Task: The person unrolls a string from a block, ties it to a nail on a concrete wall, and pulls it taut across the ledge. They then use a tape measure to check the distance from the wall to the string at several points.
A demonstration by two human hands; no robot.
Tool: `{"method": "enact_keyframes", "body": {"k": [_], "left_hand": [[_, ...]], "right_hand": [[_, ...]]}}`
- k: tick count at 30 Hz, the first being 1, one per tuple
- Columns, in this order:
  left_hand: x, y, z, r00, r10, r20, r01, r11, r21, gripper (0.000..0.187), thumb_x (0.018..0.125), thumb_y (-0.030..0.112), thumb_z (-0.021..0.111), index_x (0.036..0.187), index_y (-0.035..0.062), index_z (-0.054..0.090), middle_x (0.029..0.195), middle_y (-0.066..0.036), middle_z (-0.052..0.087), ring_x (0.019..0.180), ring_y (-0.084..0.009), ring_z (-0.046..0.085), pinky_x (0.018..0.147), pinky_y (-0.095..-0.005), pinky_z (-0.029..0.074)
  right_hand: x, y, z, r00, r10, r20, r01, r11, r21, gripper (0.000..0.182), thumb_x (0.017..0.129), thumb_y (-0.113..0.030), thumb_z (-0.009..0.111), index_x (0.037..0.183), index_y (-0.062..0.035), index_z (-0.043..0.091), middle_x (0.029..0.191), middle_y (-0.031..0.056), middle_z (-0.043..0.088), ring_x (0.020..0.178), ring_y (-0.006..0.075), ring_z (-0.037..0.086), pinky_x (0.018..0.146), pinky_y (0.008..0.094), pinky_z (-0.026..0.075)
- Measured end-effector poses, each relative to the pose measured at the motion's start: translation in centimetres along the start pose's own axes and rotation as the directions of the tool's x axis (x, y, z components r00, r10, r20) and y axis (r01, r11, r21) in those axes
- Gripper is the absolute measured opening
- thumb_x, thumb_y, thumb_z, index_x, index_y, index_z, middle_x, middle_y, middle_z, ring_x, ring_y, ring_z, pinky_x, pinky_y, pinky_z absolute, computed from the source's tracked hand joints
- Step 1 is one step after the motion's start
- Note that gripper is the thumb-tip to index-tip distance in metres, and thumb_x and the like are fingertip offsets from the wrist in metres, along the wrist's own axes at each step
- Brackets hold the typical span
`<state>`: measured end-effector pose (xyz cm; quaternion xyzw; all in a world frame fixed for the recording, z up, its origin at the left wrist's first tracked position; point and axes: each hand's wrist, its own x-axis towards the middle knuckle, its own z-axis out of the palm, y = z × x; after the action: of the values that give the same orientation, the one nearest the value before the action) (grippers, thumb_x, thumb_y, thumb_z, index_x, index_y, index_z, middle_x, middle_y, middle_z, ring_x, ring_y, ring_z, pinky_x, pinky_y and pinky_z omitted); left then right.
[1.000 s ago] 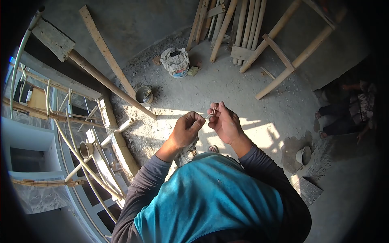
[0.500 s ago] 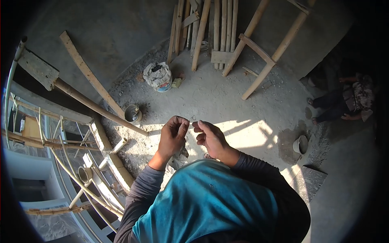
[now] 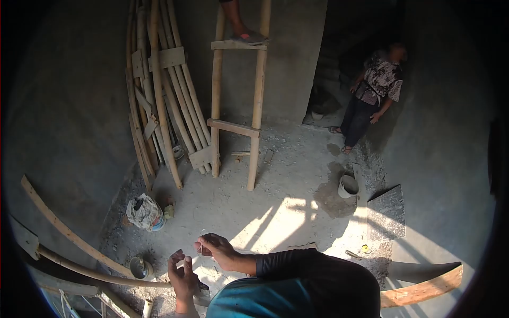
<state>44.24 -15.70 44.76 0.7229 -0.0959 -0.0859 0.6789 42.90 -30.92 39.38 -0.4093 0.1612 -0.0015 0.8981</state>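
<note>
My left hand [image 3: 182,276] is at the lower left of the view, its thumb and fingers apart with nothing visible between them. Just up and to the right, my right hand [image 3: 218,253] is closed in a pinch, and a thin, pale, thread-like thing shows at its fingertips, too small to name. The two hands do not touch. The right arm is in a dark sleeve, and a teal shirt [image 3: 260,299] shows below.
A bamboo ladder [image 3: 257,106] bears a person's foot [image 3: 248,38]. Bamboo poles [image 3: 161,95] lean left of it. Another person [image 3: 371,90] stands at the upper right. Buckets [image 3: 348,186], a bag-topped pail [image 3: 144,213] and a curved board [image 3: 424,289] lie around.
The view has swung right and up, bringing in the foot on the ladder and more of the standing person. My left fingers have parted; my right fingers have closed to a pinch.
</note>
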Motion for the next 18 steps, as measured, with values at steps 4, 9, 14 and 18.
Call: {"method": "enact_keyframes", "body": {"k": [4,9,14,18], "left_hand": [[0.6,-2.6,-2.5,0.992,0.08,-0.1,-0.081,0.997,-0.007,0.028,0.096,0.028,0.056,0.099,0.0002,0.055,0.069,-0.002,0.052,0.036,-0.0045,0.039,0.033,-0.0203,0.031],[-0.6,-2.9,-5.7,0.958,-0.264,-0.11,0.26,0.964,-0.049,0.037,0.096,0.038,0.051,0.086,0.003,0.057,0.073,-0.006,0.058,0.054,-0.0135,0.052,0.047,-0.0267,0.041],[-1.6,-9.4,-11.8,0.946,-0.18,0.27,0.234,0.954,-0.186,0.03,0.097,0.031,0.049,0.117,0.0083,0.051,0.086,-0.003,0.063,0.074,-0.0158,0.06,0.071,-0.0301,0.052],[-3.3,-7.1,-9.9,0.989,-0.12,0.092,0.15,0.849,-0.506,0.028,0.095,0.025,0.055,0.118,0.0102,0.05,0.08,-0.004,0.06,0.072,-0.0157,0.056,0.071,-0.0309,0.049]], "right_hand": [[1.8,-1.3,-2.2,0.989,-0.09,-0.118,0.117,0.963,0.244,0.015,0.094,-0.022,0.058,0.098,-0.0069,0.054,0.09,0.0045,0.058,0.08,0.015,0.057,0.086,0.0355,0.051],[2.4,-4.6,-4.6,0.975,-0.105,-0.196,0.172,0.914,0.368,0.009,0.093,-0.02,0.06,0.096,-0.0126,0.056,0.082,-0.0005,0.053,0.071,0.0133,0.056,0.08,0.0412,0.055],[2.1,-7.6,-6.3,0.895,-0.12,-0.43,0.182,0.978,0.106,0.012,0.091,-0.03,0.062,0.095,-0.0192,0.058,0.075,-0.0051,0.05,0.053,0.0051,0.04,0.045,0.0224,0.032],[2.2,-8.3,-7.8,0.87,-0.155,-0.469,0.221,0.971,0.088,0.013,0.09,-0.032,0.064,0.092,-0.0193,0.059,0.075,-0.0055,0.05,0.051,0.005,0.039,0.042,0.0212,0.03]]}}
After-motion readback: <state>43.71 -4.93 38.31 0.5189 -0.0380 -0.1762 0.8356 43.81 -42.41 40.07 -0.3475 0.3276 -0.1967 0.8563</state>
